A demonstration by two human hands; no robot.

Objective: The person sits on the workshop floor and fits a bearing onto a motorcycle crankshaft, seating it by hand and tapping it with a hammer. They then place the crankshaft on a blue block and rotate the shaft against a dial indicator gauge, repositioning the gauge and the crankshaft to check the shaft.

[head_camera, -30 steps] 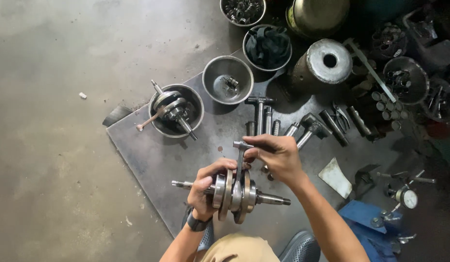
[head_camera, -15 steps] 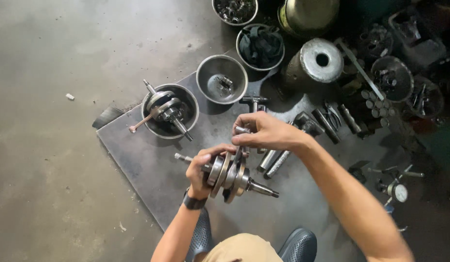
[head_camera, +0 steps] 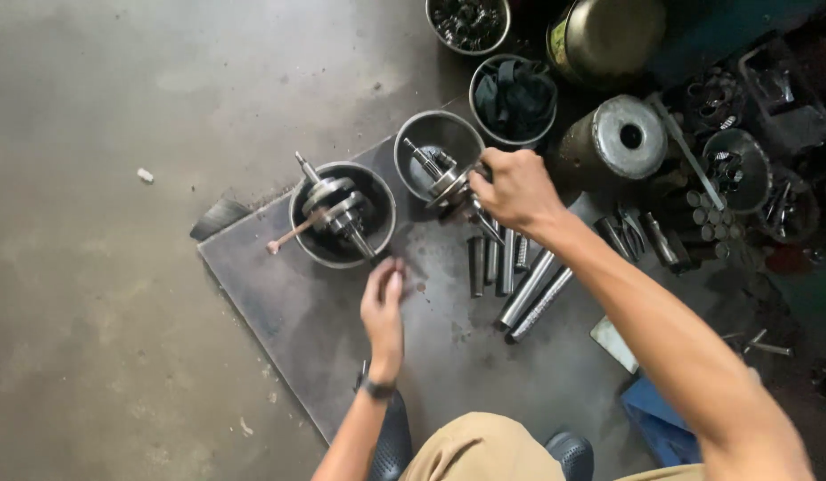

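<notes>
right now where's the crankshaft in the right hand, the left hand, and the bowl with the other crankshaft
crankshaft [head_camera: 450, 184]: head view, on its round web.
left hand [head_camera: 384, 307]: head view, back of the hand.
bowl [head_camera: 299, 233]: head view, left rim.

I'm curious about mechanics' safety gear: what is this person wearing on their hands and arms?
Nothing protective. Both the left hand and the right hand are bare, without gloves, and both forearms are uncovered, no sleeves showing. The only item worn is a dark band, like a watch or bracelet, around the left wrist.
</notes>
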